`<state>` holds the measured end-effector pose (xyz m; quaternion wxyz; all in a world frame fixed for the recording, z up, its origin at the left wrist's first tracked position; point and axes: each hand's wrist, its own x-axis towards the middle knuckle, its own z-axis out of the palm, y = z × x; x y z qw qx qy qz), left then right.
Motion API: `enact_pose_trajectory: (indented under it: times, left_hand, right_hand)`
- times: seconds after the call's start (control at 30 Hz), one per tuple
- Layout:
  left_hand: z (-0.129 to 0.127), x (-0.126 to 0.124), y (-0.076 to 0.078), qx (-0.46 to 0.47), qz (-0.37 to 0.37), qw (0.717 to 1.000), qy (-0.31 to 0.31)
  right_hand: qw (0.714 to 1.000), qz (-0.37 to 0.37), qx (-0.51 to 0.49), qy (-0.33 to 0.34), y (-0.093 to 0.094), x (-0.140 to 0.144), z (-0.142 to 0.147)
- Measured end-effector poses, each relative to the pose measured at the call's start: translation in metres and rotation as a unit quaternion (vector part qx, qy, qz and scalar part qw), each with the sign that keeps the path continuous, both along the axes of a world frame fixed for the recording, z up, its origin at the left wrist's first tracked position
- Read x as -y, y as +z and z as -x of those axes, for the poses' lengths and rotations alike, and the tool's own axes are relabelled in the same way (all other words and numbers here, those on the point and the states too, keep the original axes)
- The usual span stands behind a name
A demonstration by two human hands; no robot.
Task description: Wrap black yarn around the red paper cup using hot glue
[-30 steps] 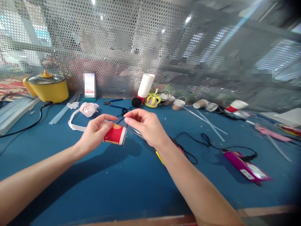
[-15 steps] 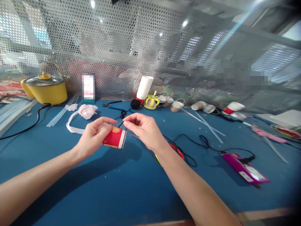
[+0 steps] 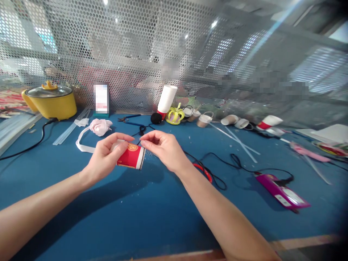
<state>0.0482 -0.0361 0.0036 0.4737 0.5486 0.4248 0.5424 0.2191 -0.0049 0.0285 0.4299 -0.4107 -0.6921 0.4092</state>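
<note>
My left hand point(image 3: 107, 154) is wrapped around a red paper cup point(image 3: 130, 156) with gold print and a white rim. The cup lies tipped sideways above the table, rim toward the right. A thin black cord point(image 3: 138, 142) shows between my hands, and a dark line runs along the cup's rim. At the upper side of that rim, my right hand point(image 3: 160, 148) is closed in a pinch on the cord; its fingertips partly hide it. Behind the hands sits a black ball point(image 3: 156, 118), which looks like wound cord.
Pliers point(image 3: 129, 119), a white ribbon roll point(image 3: 100, 127) and a yellow pot point(image 3: 51, 103) lie left and behind. Stacked cups point(image 3: 167, 98), a yellow woven basket point(image 3: 175, 115) and small cup baskets point(image 3: 204, 120) line the back. A purple power strip point(image 3: 282, 191) with black cable is right.
The right hand has come slightly left and closer to the cup's rim. The cup remains in the left hand, and the view has shifted a little.
</note>
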Motion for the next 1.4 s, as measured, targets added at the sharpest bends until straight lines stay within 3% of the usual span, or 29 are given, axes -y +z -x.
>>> enact_pose_trajectory:
  times: [0.57, 0.97, 1.4]
  left_hand:
    - [-0.001, 0.001, 0.002, 0.058, 0.013, 0.998, 0.000]
    - [0.002, -0.005, 0.010, 0.133, 0.017, 0.991, 0.020]
    - [0.004, -0.003, 0.006, 0.088, -0.023, 0.996, 0.016]
  right_hand:
    - [1.000, 0.008, -0.010, 0.006, -0.001, 0.001, 0.001]
    - [0.990, -0.119, 0.070, 0.031, 0.003, 0.005, -0.004]
    - [0.958, -0.264, 0.110, 0.007, -0.001, 0.004, -0.006]
